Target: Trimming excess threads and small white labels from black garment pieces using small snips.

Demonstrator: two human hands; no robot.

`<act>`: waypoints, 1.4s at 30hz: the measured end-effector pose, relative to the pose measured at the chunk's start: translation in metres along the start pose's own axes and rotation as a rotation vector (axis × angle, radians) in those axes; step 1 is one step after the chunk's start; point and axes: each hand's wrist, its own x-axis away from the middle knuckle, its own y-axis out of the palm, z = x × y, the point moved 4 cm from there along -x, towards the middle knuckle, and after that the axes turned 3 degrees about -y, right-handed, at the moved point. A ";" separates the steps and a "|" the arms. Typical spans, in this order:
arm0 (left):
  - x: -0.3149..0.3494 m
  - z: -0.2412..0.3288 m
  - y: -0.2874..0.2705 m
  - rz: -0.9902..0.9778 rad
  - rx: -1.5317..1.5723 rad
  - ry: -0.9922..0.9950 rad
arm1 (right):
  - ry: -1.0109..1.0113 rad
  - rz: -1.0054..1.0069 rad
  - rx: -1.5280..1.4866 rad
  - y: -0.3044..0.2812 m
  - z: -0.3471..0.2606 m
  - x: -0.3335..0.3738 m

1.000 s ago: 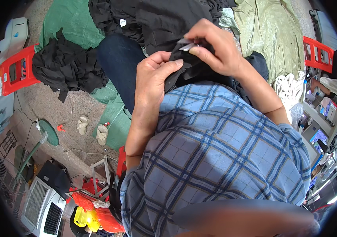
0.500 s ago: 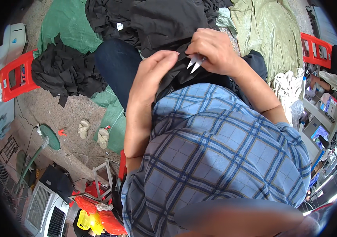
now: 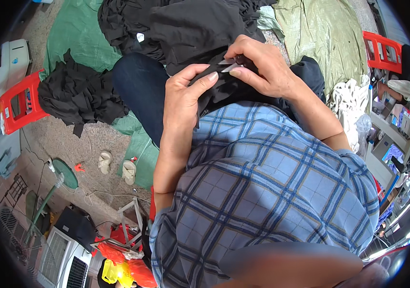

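Observation:
Over my lap lies a piece of black cloth. My left hand pinches its edge between thumb and fingers. In my right hand is a small pair of thread snips, gripped between thumb and fingers. The blades point left toward the cloth edge, close to my left fingertips; whether they touch the cloth I cannot tell. Beyond my hands, a large heap of black garments spreads at the top of the view.
A smaller black cloth pile lies on the left by a red stool. Green sheeting covers part of the floor. Sandals and a cable lie lower left. White cloth and a second red stool are on the right.
The snips in my right hand have turned from pointing down to pointing left, at the cloth edge. My left thumb has spread from the fingers and shifted along the cloth.

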 end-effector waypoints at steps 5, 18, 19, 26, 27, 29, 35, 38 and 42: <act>-0.003 -0.005 -0.001 -0.031 0.090 -0.020 | 0.054 0.024 0.011 0.005 0.003 0.002; -0.006 -0.008 0.008 -0.069 0.220 -0.174 | 0.124 0.120 -0.010 0.013 0.000 0.013; -0.004 -0.006 0.011 -0.038 0.195 -0.143 | 0.131 0.157 0.026 0.012 -0.001 0.014; 0.011 0.004 0.034 0.016 0.141 0.009 | 0.017 0.342 0.401 -0.002 -0.025 0.020; 0.012 0.004 0.033 0.033 0.120 0.060 | -0.018 0.354 0.457 -0.005 -0.030 0.020; 0.012 0.004 0.035 0.042 0.104 0.089 | -0.027 0.344 0.496 -0.009 -0.034 0.021; 0.011 0.005 0.038 0.068 0.095 0.137 | -0.010 0.344 0.522 -0.007 -0.034 0.023; 0.010 0.003 0.040 0.084 0.096 0.152 | 0.005 0.364 0.524 -0.004 -0.035 0.023; 0.009 0.000 0.042 0.063 0.176 0.176 | 0.030 0.391 0.518 0.001 -0.034 0.023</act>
